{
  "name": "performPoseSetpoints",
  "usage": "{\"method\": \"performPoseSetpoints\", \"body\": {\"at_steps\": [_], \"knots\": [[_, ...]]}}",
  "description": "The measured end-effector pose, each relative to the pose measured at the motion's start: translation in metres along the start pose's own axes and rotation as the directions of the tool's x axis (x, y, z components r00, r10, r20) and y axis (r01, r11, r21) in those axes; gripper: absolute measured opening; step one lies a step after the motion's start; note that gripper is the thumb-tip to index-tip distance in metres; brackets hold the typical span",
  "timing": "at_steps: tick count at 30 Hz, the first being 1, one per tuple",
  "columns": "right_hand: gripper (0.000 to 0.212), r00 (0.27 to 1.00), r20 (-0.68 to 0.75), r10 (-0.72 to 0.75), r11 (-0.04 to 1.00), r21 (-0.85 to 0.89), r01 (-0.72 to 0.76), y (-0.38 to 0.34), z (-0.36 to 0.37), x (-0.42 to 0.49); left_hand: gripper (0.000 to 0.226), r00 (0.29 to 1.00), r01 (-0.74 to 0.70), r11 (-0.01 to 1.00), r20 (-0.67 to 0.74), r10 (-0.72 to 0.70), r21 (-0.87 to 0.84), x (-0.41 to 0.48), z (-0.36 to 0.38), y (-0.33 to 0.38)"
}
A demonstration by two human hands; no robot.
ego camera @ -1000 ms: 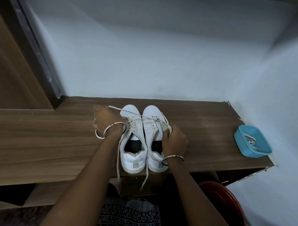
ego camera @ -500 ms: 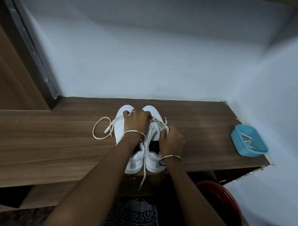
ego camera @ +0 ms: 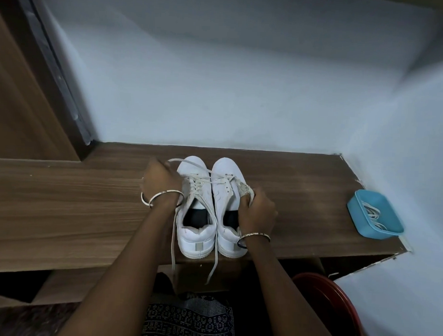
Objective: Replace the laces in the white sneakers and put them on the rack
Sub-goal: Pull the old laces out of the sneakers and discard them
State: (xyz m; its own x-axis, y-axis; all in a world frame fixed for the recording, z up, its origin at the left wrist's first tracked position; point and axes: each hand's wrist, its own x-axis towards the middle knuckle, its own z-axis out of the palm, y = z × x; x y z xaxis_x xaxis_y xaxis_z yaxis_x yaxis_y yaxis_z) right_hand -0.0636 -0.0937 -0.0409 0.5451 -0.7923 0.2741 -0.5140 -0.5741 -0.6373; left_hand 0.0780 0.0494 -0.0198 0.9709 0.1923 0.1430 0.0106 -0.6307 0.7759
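Left hand [ego camera: 161, 178] pinches the worn white lace [ego camera: 195, 165], strung leftward from the right white sneaker [ego camera: 225, 168]; right hand [ego camera: 258, 212] grips that sneaker.

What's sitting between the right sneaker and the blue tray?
Only the right hand gripping the right sneaker; otherwise bare wooden shelf up to the blue tray, in the head view.

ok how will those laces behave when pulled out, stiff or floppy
Probably floppy: the laces droop at their ends over the shelf edge. Likely light too; one runs straight only where the left hand pulls it taut.
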Motion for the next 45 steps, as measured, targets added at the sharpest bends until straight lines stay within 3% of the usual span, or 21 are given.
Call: {"method": "performPoseSetpoints", "body": {"at_steps": [2, 5, 8, 10, 12, 15, 18, 23, 29, 32, 34, 35, 37, 39, 41, 43, 45], "knots": [[0.015, 1.000, 0.000, 0.003, 1.000, -0.003, -0.003, 0.000, 0.000, 0.000, 0.025, 0.998, 0.057, 0.998, -0.038, -0.058, -0.039, 0.003, -0.007, -0.005], [0.017, 1.000, 0.000, 0.004, 1.000, 0.001, -0.004, 0.000, 0.001, 0.000, 0.026, 0.998, -0.006, 0.994, -0.069, 0.013, 0.107, -0.009, -0.013, -0.004], [0.018, 1.000, 0.025, -0.016, 1.000, -0.019, 0.017, 0.001, 0.000, 0.001, 0.028, 0.969, -0.244, 0.964, -0.018, 0.247, 0.106, -0.033, -0.010, 0.006], [0.019, 0.997, 0.055, -0.048, 0.997, -0.053, 0.050, 0.001, -0.003, 0.004, 0.029, 0.899, -0.436, 0.899, 0.066, 0.434, 0.030, -0.052, -0.004, 0.014], [0.020, 0.993, 0.087, -0.077, 0.996, -0.049, 0.081, 0.000, -0.007, 0.009, 0.033, 0.837, -0.508, 0.857, 0.185, 0.515, -0.087, -0.068, 0.002, 0.022], [0.020, 0.986, 0.118, -0.119, 0.992, 0.059, 0.113, -0.004, -0.011, 0.021, 0.044, 0.794, -0.559, 0.829, 0.307, 0.525, 0.027, -0.083, 0.011, 0.028], [0.017, 0.946, 0.188, -0.262, 0.963, 0.120, 0.243, -0.009, -0.006, 0.041, 0.048, 0.801, -0.562, 0.807, 0.362, 0.477, 0.180, -0.086, 0.013, 0.031], [0.028, 0.824, 0.440, -0.357, 0.866, -0.174, 0.469, -0.020, 0.011, 0.061, 0.029, 0.830, -0.515, 0.831, 0.368, 0.420, 0.213, -0.086, 0.013, 0.030], [0.012, 0.863, 0.308, -0.400, 0.848, -0.234, 0.476, -0.021, 0.021, 0.054, 0.021, 0.841, -0.495, 0.845, 0.356, 0.407, 0.203, -0.084, 0.011, 0.028], [0.008, 0.942, 0.192, -0.276, 0.954, -0.068, 0.294, -0.020, 0.022, 0.053, 0.021, 0.846, -0.489, 0.851, 0.343, 0.409, 0.192, -0.084, 0.012, 0.026], [0.005, 0.990, 0.131, -0.049, 0.996, 0.086, 0.038, -0.019, 0.015, 0.054, 0.022, 0.846, -0.491, 0.851, 0.338, 0.413, 0.189, -0.084, 0.012, 0.026], [0.006, 0.985, 0.144, 0.097, 0.979, 0.165, -0.121, -0.016, 0.011, 0.057, 0.022, 0.845, -0.492, 0.850, 0.340, 0.413, 0.189, -0.085, 0.012, 0.026], [0.009, 0.902, 0.277, 0.331, 0.835, 0.360, -0.416, -0.010, 0.007, 0.064, 0.021, 0.841, -0.496, 0.848, 0.345, 0.416, 0.186, -0.085, 0.012, 0.026], [0.010, 0.849, 0.365, 0.382, 0.728, 0.447, -0.520, -0.005, 0.007, 0.068, 0.020, 0.840, -0.498, 0.848, 0.342, 0.420, 0.180, -0.085, 0.011, 0.027], [0.005, 0.918, 0.298, 0.261, 0.834, 0.410, -0.370, -0.007, 0.010, 0.068, 0.020, 0.841, -0.497, 0.849, 0.339, 0.422, 0.177, -0.085, 0.011, 0.026], [0.009, 0.971, 0.237, -0.011, 0.956, 0.288, -0.060, -0.014, 0.009, 0.061, 0.020, 0.842, -0.494, 0.853, 0.337, 0.421, 0.169, -0.085, 0.012, 0.025], [0.018, 0.937, 0.235, -0.260, 0.965, 0.101, 0.242, -0.016, 0.013, 0.056, 0.020, 0.843, -0.490, 0.857, 0.334, 0.421, 0.157, -0.085, 0.013, 0.024]]}}
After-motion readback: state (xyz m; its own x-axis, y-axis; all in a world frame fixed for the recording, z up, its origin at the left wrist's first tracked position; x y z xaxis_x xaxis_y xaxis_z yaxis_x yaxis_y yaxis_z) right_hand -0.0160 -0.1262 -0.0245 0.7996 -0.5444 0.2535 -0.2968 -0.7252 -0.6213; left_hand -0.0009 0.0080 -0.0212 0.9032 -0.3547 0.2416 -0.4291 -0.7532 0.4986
